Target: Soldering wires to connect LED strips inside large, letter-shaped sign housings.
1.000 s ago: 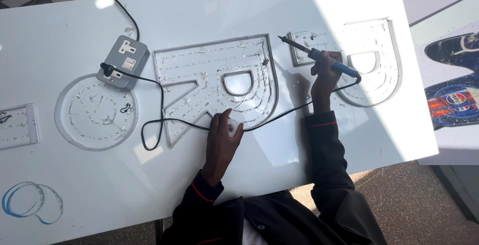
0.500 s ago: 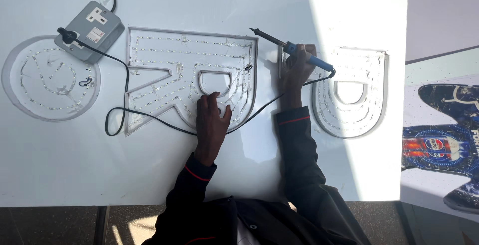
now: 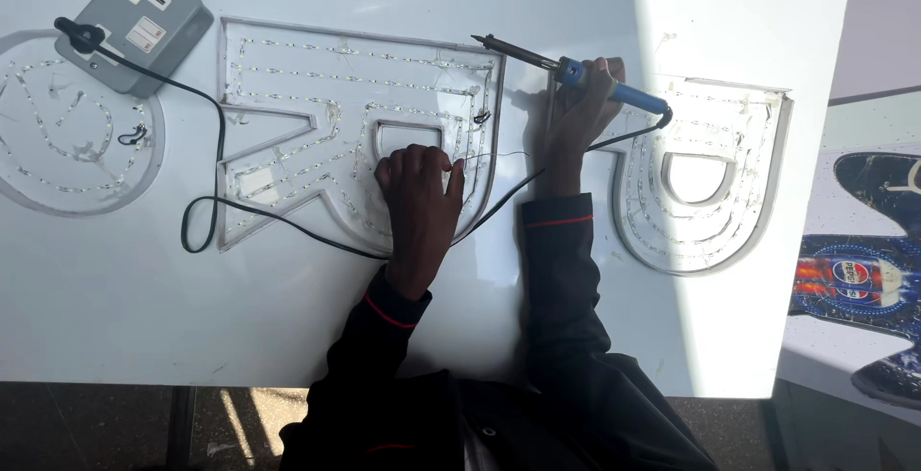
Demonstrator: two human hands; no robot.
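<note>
**Bench inventory: sign letters, iron, wire**

Table [image 3: 288, 337]: white top, filling most of the view; sunlit strip down its right part.

Middle letter [image 3: 288, 126]: clear channel letter tray with an inner loop, lying flat at centre, rows of small LED modules strung inside it.

Right letter [image 3: 700, 183]: a second clear tray with curved LED rows, lying right of the first, partly in sun.

Round letter [image 3: 58, 135]: third tray at the far left, cut by the picture edge.

Socket box [image 3: 134, 9]: grey, at the far left corner, a black plug [image 3: 82, 35] in its side.

Cord [image 3: 221, 145]: black, ran from the plug down the middle letter's left edge, looped, crossed the letter's near edge under the left hand and rose to the iron's handle.

Printed board [image 3: 863, 279]: dark blue, beyond the table's right edge.

Left hand [image 3: 417, 193]: lay on the middle letter just near its inner loop, fingers curled, thumb and forefinger pinched on a thin wire [image 3: 494, 156] that ran right toward the letter's rim.

Right hand [image 3: 576, 116]: closed in a fist round the blue handle of the soldering iron [image 3: 566, 68], resting between the middle and right letters. The iron's tip pointed left, over the middle letter's far right corner; whether it touched could not be told.
</note>
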